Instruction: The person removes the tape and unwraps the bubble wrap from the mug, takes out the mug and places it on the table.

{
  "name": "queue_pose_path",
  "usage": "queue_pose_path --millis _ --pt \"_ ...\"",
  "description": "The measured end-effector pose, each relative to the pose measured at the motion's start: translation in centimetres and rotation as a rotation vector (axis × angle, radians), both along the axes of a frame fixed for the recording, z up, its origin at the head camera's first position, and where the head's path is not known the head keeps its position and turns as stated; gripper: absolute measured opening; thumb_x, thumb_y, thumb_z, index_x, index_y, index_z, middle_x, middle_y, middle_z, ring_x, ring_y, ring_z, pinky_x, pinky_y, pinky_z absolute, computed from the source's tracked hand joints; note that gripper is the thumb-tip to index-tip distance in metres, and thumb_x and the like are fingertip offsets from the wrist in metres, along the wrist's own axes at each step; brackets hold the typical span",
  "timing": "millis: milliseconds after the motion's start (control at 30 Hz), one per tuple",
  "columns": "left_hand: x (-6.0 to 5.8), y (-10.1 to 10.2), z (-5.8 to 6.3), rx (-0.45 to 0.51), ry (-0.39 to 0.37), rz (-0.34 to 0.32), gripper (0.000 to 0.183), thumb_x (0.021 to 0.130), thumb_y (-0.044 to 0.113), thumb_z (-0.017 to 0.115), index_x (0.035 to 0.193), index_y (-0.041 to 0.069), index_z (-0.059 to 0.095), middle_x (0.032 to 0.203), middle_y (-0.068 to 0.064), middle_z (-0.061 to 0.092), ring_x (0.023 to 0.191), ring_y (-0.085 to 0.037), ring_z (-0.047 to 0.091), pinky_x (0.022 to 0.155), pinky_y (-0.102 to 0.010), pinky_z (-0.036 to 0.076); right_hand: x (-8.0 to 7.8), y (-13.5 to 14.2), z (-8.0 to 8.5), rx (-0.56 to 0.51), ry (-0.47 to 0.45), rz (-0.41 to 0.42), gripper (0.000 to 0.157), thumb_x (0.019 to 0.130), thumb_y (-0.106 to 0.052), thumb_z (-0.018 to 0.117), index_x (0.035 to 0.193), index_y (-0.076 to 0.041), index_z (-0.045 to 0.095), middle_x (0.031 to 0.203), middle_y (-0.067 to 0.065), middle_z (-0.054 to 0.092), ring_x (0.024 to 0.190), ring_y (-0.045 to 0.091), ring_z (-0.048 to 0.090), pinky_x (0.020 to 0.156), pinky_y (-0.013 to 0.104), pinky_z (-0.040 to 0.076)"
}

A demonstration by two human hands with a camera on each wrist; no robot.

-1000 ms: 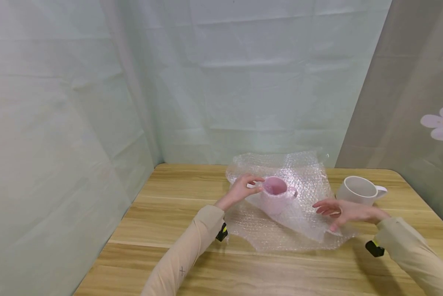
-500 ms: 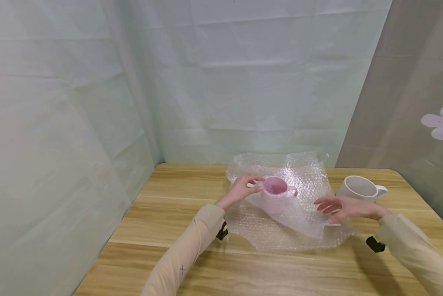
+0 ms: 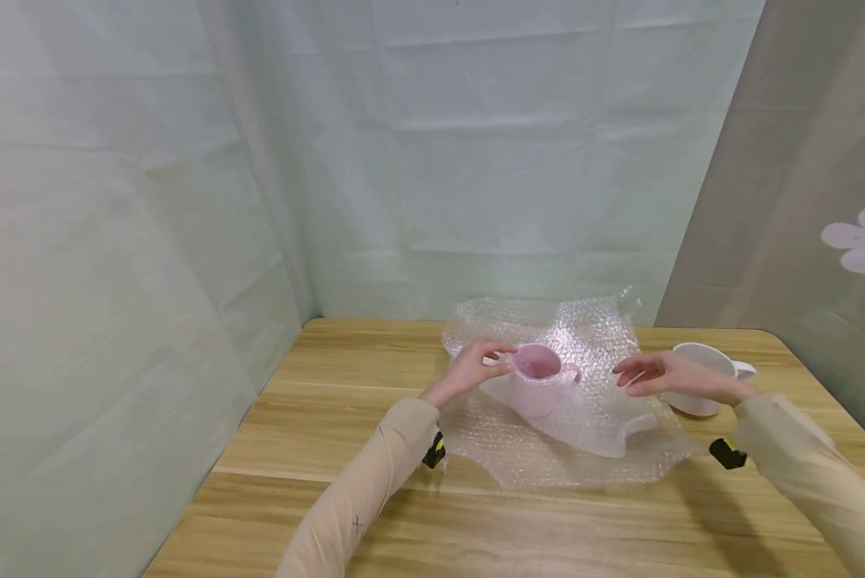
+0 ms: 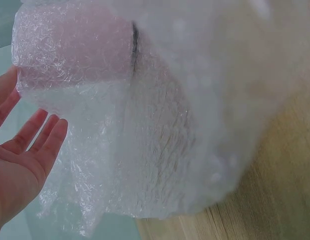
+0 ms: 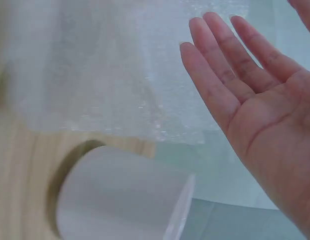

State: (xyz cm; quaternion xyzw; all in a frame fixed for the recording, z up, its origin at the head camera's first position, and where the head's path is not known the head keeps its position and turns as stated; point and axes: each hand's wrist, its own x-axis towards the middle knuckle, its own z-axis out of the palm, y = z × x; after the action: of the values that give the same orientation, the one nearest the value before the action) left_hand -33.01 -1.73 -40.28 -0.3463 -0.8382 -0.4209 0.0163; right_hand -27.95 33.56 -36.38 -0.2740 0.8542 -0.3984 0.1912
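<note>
A pink mug stands upright on a sheet of bubble wrap, its handle to the right. One flap of the wrap lies over the mug's near side, leaving the mouth uncovered. My left hand touches the left of the rim with thumb and index finger; in the left wrist view, the other fingers of that hand are spread beside the wrapped mug. Over the wrap's right side, my right hand hovers with nothing in it. In the right wrist view, its fingers are extended.
A white mug stands on the wooden table at the right, partly hidden behind my right hand. Pale curtains close off the back and left, with a grey-brown one at the right.
My right hand has risen away from the wrap's near right edge, and that loose edge has sunk. A back corner of the wrap stands higher. My left hand and the pink mug hold still.
</note>
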Motion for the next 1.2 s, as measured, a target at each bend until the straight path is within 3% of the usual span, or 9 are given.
queue_pose_path --millis 267,833,1200 --pt "0.0 0.1 -0.1 -0.001 -0.014 0.011 0.034 0.086 0.022 0.063 0.117 0.007 0.060 0.115 -0.007 0.056 0.098 -0.022 0.053 0.078 -0.028 0.044 -1.2 -1.2 2.1 -0.014 0.035 -0.006 0.040 0.088 -0.018 0.060 0.123 0.000 0.049 0.114 0.019 0.054 0.104 0.026 0.052 0.083 0.028 0.044" --pt "0.1 -0.1 0.0 0.019 -0.004 0.012 0.033 0.086 0.021 0.063 0.116 0.006 0.060 0.113 -0.005 0.056 0.098 -0.021 0.053 0.079 -0.028 0.044 -4.1 -4.6 4.2 -0.006 0.095 -0.032 0.041 0.085 -0.019 0.064 0.118 0.003 0.052 0.106 0.013 0.060 0.098 0.025 0.056 0.083 0.038 0.045" --pt "0.3 0.0 0.1 0.006 -0.027 0.021 0.035 0.086 0.021 0.063 0.118 0.007 0.059 0.115 -0.007 0.055 0.100 -0.024 0.052 0.080 -0.028 0.044 -5.5 -6.8 4.0 -0.055 0.141 -0.064 0.037 0.083 -0.020 0.067 0.113 0.000 0.058 0.105 0.014 0.061 0.094 0.023 0.058 0.079 0.036 0.047"
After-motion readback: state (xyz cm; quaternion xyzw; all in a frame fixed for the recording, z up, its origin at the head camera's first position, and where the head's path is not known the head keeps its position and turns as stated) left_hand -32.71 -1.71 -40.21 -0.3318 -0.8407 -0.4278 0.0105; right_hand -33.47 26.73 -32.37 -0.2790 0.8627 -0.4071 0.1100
